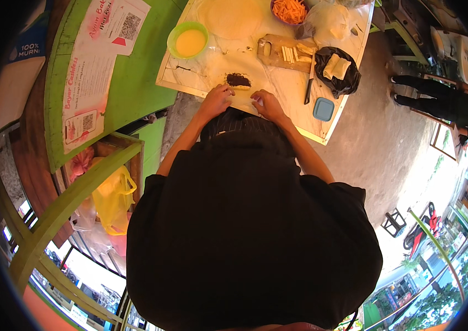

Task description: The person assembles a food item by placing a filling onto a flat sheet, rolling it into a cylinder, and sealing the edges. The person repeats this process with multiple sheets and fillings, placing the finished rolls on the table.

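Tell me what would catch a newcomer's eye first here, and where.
A broad black shirt fills the picture's middle. Above it, a dark heap stands out against the pale tabletop, just beyond the left hand and right hand. A yellow plastic bag brightens the left, orange shreds the top edge.

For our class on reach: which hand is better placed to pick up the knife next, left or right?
Probably the right hand: the knife lies to its right. The left hand is farther away and would likely have to reach across.

Thin pale wrapper point(243, 99), dk brn filling point(238, 80) (crumbly) atop, nr edge of table point(296, 98)
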A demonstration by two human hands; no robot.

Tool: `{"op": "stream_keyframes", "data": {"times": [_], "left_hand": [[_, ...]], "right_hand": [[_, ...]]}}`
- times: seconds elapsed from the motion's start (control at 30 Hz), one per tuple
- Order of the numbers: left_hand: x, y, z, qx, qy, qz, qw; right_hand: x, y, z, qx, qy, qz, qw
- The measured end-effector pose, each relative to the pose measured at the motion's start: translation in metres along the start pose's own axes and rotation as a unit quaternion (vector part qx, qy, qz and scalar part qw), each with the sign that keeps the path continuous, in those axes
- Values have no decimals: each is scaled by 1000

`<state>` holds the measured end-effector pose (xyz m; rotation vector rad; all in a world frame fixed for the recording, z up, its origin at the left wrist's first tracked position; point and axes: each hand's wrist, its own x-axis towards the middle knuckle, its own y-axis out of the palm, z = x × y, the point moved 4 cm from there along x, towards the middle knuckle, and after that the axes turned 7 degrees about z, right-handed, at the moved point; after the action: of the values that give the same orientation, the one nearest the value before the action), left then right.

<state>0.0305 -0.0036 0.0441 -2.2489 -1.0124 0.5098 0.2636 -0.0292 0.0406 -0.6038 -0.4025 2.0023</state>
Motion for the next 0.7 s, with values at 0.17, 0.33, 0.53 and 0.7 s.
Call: {"op": "stream_keyframes", "data": {"times": [0.17, 0.33, 0.53, 0.7], "left_hand": [[6, 1, 6, 21, 53, 46, 997], [6, 6, 21, 22, 67, 75, 995], [8, 3, 25, 5, 91, 56, 994], [11, -8, 23, -24, 90, 19, 995]], "right_hand": [[-3, 13, -4, -15, 22, -49, 998], [-2, 14, 1, -3, 82, -91, 992], [3, 26, 3, -65, 34, -82, 994], [3, 27, 17, -86, -6, -116, 990]]}}
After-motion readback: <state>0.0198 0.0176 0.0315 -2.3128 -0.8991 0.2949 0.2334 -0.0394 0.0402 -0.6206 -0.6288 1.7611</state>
